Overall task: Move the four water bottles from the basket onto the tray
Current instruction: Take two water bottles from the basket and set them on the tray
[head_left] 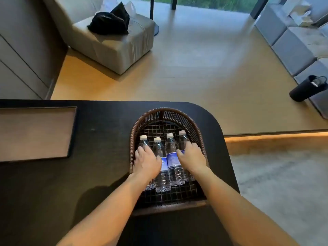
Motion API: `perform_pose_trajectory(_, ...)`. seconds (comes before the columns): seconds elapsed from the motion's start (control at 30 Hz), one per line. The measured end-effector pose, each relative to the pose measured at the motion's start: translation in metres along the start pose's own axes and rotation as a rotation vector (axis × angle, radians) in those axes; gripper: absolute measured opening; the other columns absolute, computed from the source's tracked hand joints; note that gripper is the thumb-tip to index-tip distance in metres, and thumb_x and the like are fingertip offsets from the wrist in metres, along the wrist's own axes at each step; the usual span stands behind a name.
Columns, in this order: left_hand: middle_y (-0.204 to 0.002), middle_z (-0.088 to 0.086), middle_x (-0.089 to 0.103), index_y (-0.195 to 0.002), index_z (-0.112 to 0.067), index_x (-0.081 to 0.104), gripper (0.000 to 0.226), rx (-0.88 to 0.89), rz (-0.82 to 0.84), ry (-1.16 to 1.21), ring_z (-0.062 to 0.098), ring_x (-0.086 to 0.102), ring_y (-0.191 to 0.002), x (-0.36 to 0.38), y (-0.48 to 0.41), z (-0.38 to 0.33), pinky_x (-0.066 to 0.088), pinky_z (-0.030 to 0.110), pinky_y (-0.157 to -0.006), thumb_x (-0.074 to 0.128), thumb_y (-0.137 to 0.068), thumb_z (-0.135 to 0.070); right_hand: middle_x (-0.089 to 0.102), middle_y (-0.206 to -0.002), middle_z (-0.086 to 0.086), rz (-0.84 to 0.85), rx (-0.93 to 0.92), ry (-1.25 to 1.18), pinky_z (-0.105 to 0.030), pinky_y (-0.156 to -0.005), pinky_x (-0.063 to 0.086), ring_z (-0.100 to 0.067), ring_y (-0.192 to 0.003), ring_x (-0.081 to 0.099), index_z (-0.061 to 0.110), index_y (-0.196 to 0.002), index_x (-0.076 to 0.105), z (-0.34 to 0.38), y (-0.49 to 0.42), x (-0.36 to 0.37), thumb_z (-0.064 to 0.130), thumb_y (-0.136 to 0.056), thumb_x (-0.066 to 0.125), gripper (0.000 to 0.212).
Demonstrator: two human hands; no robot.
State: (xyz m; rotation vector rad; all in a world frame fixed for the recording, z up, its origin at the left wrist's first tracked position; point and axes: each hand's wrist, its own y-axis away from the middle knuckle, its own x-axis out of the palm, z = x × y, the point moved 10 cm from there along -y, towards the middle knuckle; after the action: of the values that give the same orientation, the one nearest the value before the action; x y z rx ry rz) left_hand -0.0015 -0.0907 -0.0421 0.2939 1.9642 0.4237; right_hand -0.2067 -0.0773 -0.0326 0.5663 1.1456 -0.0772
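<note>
Several clear water bottles with white caps and blue labels lie side by side in a brown woven basket (177, 110) on the dark table. My left hand (146, 161) lies over the leftmost bottle (144, 142), fingers wrapped around its body. My right hand (192, 158) covers the rightmost bottle (182, 137), fingers curled around it. Two bottles lie between my hands: one (160, 176) and another (173, 157). The tray (35, 132), a flat brown rectangle with a dark rim, sits at the table's left and holds nothing.
The dark table (103, 132) has a rounded far right corner. Beyond it lies wooden floor, with a grey armchair (113, 38) carrying a black bag at the back left, a grey sofa (298, 41) at the right and a black cylinder (305, 89) on the floor.
</note>
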Motion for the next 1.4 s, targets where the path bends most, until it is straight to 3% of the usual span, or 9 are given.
perform_pose_trajectory(0.27,-0.159,0.026,0.027,-0.156,0.01,0.015,0.085,-0.176,0.064,0.003,0.038,0.031,-0.145,0.013,-0.041,0.0,0.03,0.046,-0.117,0.051,-0.1,-0.041,0.059,-0.132,-0.021,-0.025,0.023,0.112,-0.047,-0.096,0.049,-0.038,-0.122,0.055,-0.001,-0.136,0.052,0.01,-0.042,0.007,0.055,-0.097,0.055,0.067)
perform_pose_trajectory(0.47,-0.156,0.023,0.034,-0.157,0.005,0.018,0.08,-0.238,0.029,0.088,0.037,0.036,-0.142,0.018,-0.054,0.01,0.032,0.045,-0.114,0.05,-0.102,-0.042,0.05,-0.142,-0.023,-0.044,0.008,0.176,-0.045,-0.106,0.046,-0.036,-0.131,0.049,-0.008,-0.146,0.041,0.01,-0.056,0.013,0.062,-0.099,0.05,0.085)
perform_pose_trajectory(0.6,-0.155,0.019,0.035,-0.157,0.002,0.02,0.077,-0.309,0.01,0.027,0.034,0.038,-0.141,0.018,-0.06,0.01,0.036,0.045,-0.111,0.05,-0.102,-0.044,0.049,-0.138,-0.02,-0.028,-0.007,0.193,-0.045,-0.104,0.045,-0.035,-0.129,0.048,-0.003,-0.139,0.051,0.011,-0.065,0.016,0.061,-0.1,0.049,0.075)
perform_pose_trajectory(0.8,-0.152,0.019,0.038,-0.154,0.001,0.029,0.069,-0.322,0.058,-0.089,0.034,0.041,-0.139,0.018,-0.072,0.008,0.037,0.046,-0.11,0.048,-0.103,-0.042,0.055,-0.139,-0.022,0.096,0.087,0.024,-0.05,-0.098,0.05,-0.039,-0.127,0.056,0.001,-0.14,0.043,0.004,-0.074,0.026,0.054,-0.1,0.055,0.067)
perform_pose_trajectory(1.0,-0.145,0.021,0.047,-0.146,0.001,0.038,0.054,-0.301,0.087,-0.12,0.035,0.05,-0.132,0.011,-0.077,0.004,0.045,0.045,-0.104,0.056,-0.102,-0.025,0.056,-0.138,-0.021,0.105,0.082,-0.021,-0.048,-0.1,0.049,-0.04,-0.126,0.056,-0.001,-0.141,0.044,0.0,-0.081,0.023,0.036,-0.101,0.063,0.058)
perform_pose_trajectory(1.13,-0.137,0.019,0.054,-0.14,-0.001,0.046,0.054,-0.285,0.048,-0.061,0.034,0.056,-0.126,-0.001,-0.074,0.003,0.048,0.043,-0.099,0.062,-0.099,-0.033,0.056,-0.133,-0.019,0.08,0.064,-0.03,-0.047,-0.099,0.052,-0.037,-0.12,0.059,0.003,-0.133,0.056,0.003,-0.079,0.019,0.035,-0.098,0.068,0.048)
perform_pose_trajectory(1.27,-0.14,0.018,0.052,-0.145,0.002,0.041,0.068,-0.25,-0.028,-0.074,0.033,0.054,-0.126,-0.01,-0.062,-0.001,0.049,0.042,-0.098,0.064,-0.097,-0.039,0.056,-0.131,-0.017,0.034,0.049,-0.069,-0.047,-0.095,0.051,-0.037,-0.12,0.057,0.008,-0.132,0.052,0.007,-0.069,0.007,0.034,-0.097,0.071,0.047)
perform_pose_trajectory(1.4,-0.133,0.01,0.054,-0.142,-0.004,0.049,0.064,-0.215,-0.142,-0.057,0.026,0.054,-0.119,-0.023,-0.042,-0.01,0.05,0.039,-0.09,0.066,-0.094,-0.043,0.065,-0.111,-0.011,0.018,0.009,-0.16,-0.048,-0.082,0.056,-0.033,-0.1,0.065,0.016,-0.12,0.049,0.01,-0.045,-0.004,0.036,-0.098,0.068,0.035)
